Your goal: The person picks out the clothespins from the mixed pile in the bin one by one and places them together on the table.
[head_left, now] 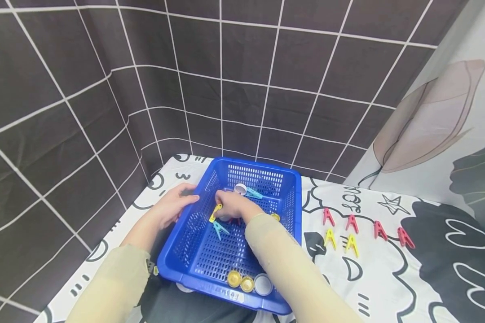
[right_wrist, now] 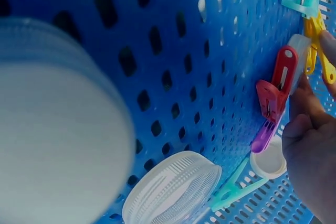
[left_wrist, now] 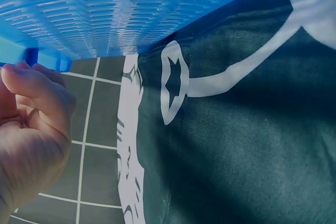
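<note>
My right hand (head_left: 235, 204) reaches into a blue perforated basket (head_left: 288, 179) and pinches a yellow clothespin (right_wrist: 313, 38) near its left inner side. A teal clothespin (head_left: 219, 229) lies just below those fingers. Close to the fingertips in the right wrist view are a red clothespin (right_wrist: 284, 72), a clear cap (right_wrist: 300, 51) and a small purple fork-like piece (right_wrist: 263, 137). My left hand (head_left: 171, 206) rests against the basket's left rim from outside, fingers relaxed. In the left wrist view its fingers are partly cut off.
A white cap (head_left: 240, 189) and another teal clothespin (head_left: 253, 193) lie at the basket's far end; gold caps (head_left: 234, 278) and a pale lid (head_left: 263, 284) at its near end. Right of it, red clothespins (head_left: 352, 223) form a row above two yellow clothespins (head_left: 351, 245) on the patterned cloth.
</note>
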`<state>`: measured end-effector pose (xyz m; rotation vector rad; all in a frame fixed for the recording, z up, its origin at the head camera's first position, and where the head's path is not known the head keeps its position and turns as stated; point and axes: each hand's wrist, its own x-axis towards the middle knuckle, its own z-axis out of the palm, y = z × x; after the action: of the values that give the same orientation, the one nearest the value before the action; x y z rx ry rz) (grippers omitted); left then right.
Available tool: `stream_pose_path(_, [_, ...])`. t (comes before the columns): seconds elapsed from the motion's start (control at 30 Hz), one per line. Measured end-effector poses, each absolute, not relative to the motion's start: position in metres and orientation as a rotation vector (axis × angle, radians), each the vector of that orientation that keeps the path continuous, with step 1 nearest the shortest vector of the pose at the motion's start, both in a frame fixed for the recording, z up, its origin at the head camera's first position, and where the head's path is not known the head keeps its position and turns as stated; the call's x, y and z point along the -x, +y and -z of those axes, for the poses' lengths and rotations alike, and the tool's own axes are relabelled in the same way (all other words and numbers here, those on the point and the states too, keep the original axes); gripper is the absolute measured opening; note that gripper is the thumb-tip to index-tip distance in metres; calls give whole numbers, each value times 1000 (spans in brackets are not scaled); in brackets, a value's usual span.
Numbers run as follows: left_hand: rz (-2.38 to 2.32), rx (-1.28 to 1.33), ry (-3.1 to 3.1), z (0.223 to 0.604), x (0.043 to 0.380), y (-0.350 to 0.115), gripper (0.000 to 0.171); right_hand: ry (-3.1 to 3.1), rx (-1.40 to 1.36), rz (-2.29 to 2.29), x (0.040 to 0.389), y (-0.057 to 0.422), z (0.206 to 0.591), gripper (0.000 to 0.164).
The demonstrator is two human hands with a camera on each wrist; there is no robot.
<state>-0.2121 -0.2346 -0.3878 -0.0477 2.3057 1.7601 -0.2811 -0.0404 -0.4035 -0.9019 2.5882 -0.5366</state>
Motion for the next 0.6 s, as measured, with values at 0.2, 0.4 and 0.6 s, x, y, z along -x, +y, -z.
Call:
stream_pose_path(0.2, [-1762, 46, 2300, 389, 213, -235, 50, 2553, 908, 563, 284, -39, 405, 25])
stream_pose_path(0.4, [-1737, 43, 2333, 390, 213, -236, 50, 2547, 902, 578, 285, -37, 404, 28])
stream_pose_path(0.6, [-1738, 37, 2331, 390, 212, -236, 50, 2546, 929, 592, 285, -34, 399, 30])
